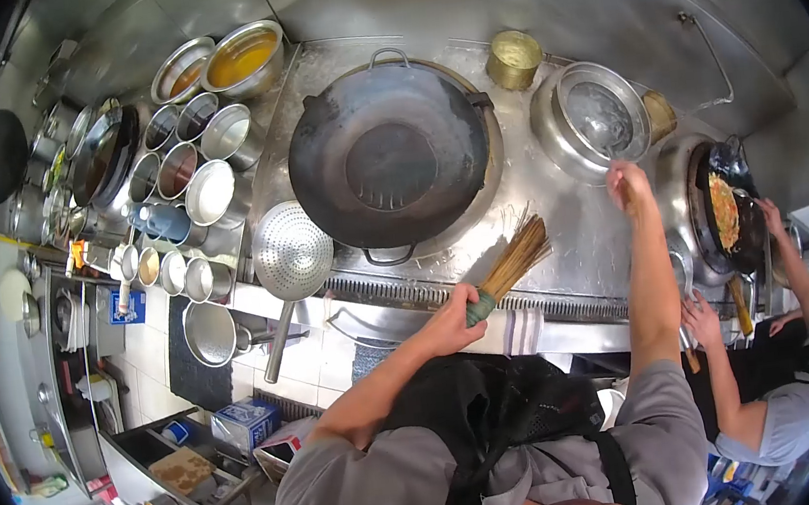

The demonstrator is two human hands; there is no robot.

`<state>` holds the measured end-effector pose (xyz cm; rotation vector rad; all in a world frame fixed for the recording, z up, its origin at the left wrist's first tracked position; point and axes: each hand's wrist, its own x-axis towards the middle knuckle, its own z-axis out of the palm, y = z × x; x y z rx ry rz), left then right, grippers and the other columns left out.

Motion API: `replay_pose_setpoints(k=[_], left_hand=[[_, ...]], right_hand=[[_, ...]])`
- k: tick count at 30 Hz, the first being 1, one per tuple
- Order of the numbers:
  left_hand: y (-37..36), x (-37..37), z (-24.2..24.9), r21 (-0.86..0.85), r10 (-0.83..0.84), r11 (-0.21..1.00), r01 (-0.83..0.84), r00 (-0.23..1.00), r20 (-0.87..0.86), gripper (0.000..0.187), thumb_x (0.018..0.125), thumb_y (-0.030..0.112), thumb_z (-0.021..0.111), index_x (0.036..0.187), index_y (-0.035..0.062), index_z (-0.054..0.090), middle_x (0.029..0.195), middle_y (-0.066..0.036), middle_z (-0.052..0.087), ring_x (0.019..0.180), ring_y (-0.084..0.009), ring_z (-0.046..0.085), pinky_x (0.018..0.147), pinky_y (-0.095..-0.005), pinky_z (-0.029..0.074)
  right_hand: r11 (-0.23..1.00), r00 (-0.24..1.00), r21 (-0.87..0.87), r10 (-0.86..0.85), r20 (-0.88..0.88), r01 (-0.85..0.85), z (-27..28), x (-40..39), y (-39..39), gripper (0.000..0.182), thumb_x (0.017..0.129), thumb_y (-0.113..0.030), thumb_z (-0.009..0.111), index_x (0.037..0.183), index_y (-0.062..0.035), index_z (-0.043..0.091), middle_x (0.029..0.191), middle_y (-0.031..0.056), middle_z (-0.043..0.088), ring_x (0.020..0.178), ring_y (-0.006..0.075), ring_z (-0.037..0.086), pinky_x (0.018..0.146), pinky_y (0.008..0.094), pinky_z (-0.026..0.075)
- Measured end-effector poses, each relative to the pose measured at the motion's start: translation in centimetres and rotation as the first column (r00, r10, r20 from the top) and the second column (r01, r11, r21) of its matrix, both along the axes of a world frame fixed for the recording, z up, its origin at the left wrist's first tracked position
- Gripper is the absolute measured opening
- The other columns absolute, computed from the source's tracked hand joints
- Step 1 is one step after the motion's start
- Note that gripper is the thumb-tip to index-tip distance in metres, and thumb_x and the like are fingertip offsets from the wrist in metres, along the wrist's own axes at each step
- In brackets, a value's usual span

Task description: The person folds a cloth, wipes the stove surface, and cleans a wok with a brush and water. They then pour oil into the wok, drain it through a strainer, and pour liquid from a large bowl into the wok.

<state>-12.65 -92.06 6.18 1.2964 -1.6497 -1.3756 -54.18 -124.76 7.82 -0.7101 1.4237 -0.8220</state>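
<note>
A bamboo brush [516, 259] with a green-wrapped handle is in my left hand [454, 320], its bristles over the steel stove top. The large dark wok [390, 152] lies up and to the left of it, with nothing inside. My right hand [628, 186] is closed at the near rim of a metal pot of water [598, 120]; what its fingers hold is too small to make out. A folded striped cloth [514, 331] rests on the front edge near my left hand.
A perforated strainer [293, 250] lies left of the wok, its handle over the edge. Sauce bowls [243, 60] and steel containers [211, 193] crowd the left. A brass-coloured pot [513, 60] stands behind. At right, a co-worker [782, 415] works at another wok [727, 209] holding food.
</note>
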Motion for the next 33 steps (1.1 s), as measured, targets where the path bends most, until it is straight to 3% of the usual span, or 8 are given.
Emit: replay_pose_setpoints(k=[1, 2, 14, 16, 19, 21, 24, 33], left_hand=[[0.1, 0.1, -0.1, -0.007, 0.010, 1.000, -0.010, 1.000, -0.001, 0.050, 0.087, 0.015, 0.073, 0.119, 0.0045, 0.036, 0.110, -0.024, 0.054, 0.103, -0.0385, 0.059, 0.093, -0.0427, 0.047], [0.3, 0.1, -0.5, -0.015, 0.003, 1.000, -0.003, 1.000, -0.003, 0.050, 0.088, 0.014, 0.073, 0.118, 0.0053, 0.035, 0.109, -0.021, 0.052, 0.101, -0.0333, 0.056, 0.092, -0.0411, 0.047], [0.6, 1.7, -0.1, 0.008, 0.119, 0.993, -0.119, 0.993, -0.003, 0.050, 0.086, 0.013, 0.075, 0.117, 0.0059, 0.037, 0.105, -0.019, 0.053, 0.085, -0.0281, 0.057, 0.079, -0.0405, 0.049], [0.6, 1.6, -0.3, 0.030, 0.153, 0.988, -0.153, 0.988, 0.004, 0.051, 0.086, 0.014, 0.076, 0.118, 0.0065, 0.037, 0.102, -0.016, 0.052, 0.074, -0.0236, 0.054, 0.070, -0.0394, 0.049], [0.6, 1.5, -2.2, -0.124, 0.174, 0.977, -0.173, 0.985, -0.006, 0.051, 0.086, 0.014, 0.077, 0.118, 0.0070, 0.037, 0.100, -0.015, 0.051, 0.067, -0.0202, 0.050, 0.065, -0.0384, 0.047], [0.5, 1.6, -2.7, -0.046, 0.150, 0.988, -0.150, 0.989, -0.012, 0.048, 0.087, 0.010, 0.075, 0.117, 0.0072, 0.036, 0.108, -0.013, 0.046, 0.102, -0.0220, 0.048, 0.095, -0.0349, 0.044], [0.5, 1.5, -2.2, -0.011, 0.157, 0.988, -0.157, 0.987, 0.018, 0.049, 0.088, 0.014, 0.073, 0.118, 0.0070, 0.036, 0.108, -0.020, 0.052, 0.096, -0.0343, 0.056, 0.092, -0.0426, 0.048], [0.4, -1.1, -4.4, -0.112, 0.099, 0.990, -0.086, 0.989, 0.114, 0.047, 0.089, 0.011, 0.071, 0.123, 0.0020, 0.040, 0.119, -0.027, 0.047, 0.110, -0.0443, 0.050, 0.100, -0.0450, 0.043]], right_hand=[[0.982, 0.824, 0.085, -0.187, 0.536, 0.168, 1.4, 0.7, -0.3, 0.014, 0.095, -0.006, 0.055, 0.082, -0.0079, 0.051, 0.066, -0.0007, 0.052, 0.054, 0.0083, 0.051, 0.048, 0.0232, 0.042], [0.965, 0.782, 0.018, -0.221, 0.583, 0.260, 4.8, 3.4, 1.0, 0.022, 0.098, -0.002, 0.050, 0.079, -0.0105, 0.043, 0.062, -0.0044, 0.042, 0.048, 0.0067, 0.044, 0.043, 0.0212, 0.040], [0.996, 0.822, 0.006, -0.081, 0.564, 0.094, 13.4, 12.3, -4.2, 0.026, 0.100, -0.004, 0.053, 0.076, -0.0090, 0.044, 0.064, -0.0027, 0.044, 0.052, 0.0075, 0.047, 0.045, 0.0217, 0.042], [0.988, 0.827, -0.095, 0.152, 0.541, -0.120, 14.6, 14.3, -4.4, 0.030, 0.100, -0.007, 0.055, 0.073, -0.0110, 0.044, 0.062, -0.0030, 0.044, 0.051, 0.0083, 0.045, 0.045, 0.0240, 0.038], [0.958, 0.968, -0.213, 0.219, 0.121, -0.190, 14.3, 16.5, -3.3, 0.024, 0.098, -0.014, 0.060, 0.076, -0.0094, 0.051, 0.060, -0.0006, 0.048, 0.048, 0.0116, 0.045, 0.046, 0.0265, 0.038], [0.905, 0.945, -0.331, 0.178, -0.276, -0.267, 11.7, 15.8, -2.3, 0.021, 0.092, -0.023, 0.066, 0.088, -0.0041, 0.057, 0.062, 0.0027, 0.054, 0.048, 0.0153, 0.050, 0.047, 0.0314, 0.042], [0.847, 0.768, -0.433, -0.048, -0.639, -0.308, 7.8, 13.6, 3.0, 0.045, 0.095, -0.026, 0.066, 0.130, 0.0006, 0.059, 0.071, 0.0138, 0.066, 0.058, 0.0259, 0.066, 0.059, 0.0383, 0.052], [0.890, 0.596, -0.386, -0.176, -0.784, -0.245, -2.3, 12.2, 24.3, 0.053, 0.099, -0.024, 0.062, 0.147, -0.0065, 0.048, 0.078, 0.0221, 0.067, 0.073, 0.0393, 0.069, 0.070, 0.0468, 0.053]])
